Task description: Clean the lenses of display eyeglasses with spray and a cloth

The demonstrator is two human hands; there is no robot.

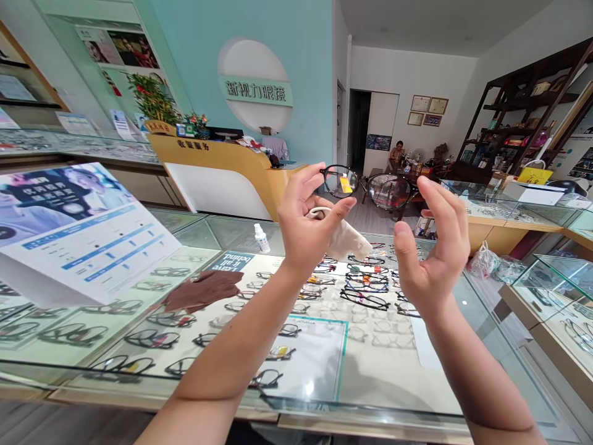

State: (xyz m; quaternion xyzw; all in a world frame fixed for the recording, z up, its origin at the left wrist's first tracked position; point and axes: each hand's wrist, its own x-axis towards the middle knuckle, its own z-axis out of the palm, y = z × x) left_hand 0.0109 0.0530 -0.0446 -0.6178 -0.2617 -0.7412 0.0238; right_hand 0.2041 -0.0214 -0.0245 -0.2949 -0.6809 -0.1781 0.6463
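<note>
Now, head view: glasses (389,191) held up over the glass counter (393,386).
Left hand (303,225): gripping one end of the frame by finger and thumb, pale cloth (347,240) bunched in the same grasp.
Right hand (434,250): thumb and fingers spread, a fingertip at the other end; contact, I cannot tell.
Lens step: looking them over, I judge.
Next move: calls for light, level pressure on the rim.
Counter edge: runs beneath my forearms.
Room: bottle (261,238) and card (78,232) stand left, apart from the lenses.
</note>
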